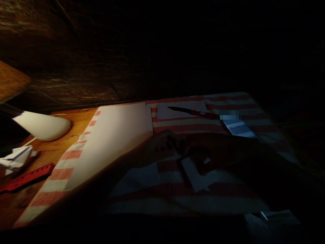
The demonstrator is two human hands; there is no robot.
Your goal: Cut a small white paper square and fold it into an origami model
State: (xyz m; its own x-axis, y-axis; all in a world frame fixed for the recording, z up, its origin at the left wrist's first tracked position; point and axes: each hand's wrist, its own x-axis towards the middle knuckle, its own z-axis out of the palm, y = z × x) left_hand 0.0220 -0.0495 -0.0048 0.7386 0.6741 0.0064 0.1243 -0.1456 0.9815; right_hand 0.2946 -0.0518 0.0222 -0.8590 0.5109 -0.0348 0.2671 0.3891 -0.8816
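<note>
The scene is very dark. My left hand (164,145) reaches in from the lower left and rests on the striped cloth (177,127), right beside my right hand; shadow hides its fingers. My right hand (218,152) comes from the right, its fingers curled down onto a small folded white paper (196,176) that lies on the cloth. A bit of that paper shows between the fingers. A large white sheet (114,135) lies to the left of both hands.
A red-handled knife (195,112) lies on a white paper (165,113) at the far side, with a printed card (238,128) to its right. On the wooden table (76,117) at left are a white lamp (43,125), crumpled white paper (16,159) and a red strip (27,178).
</note>
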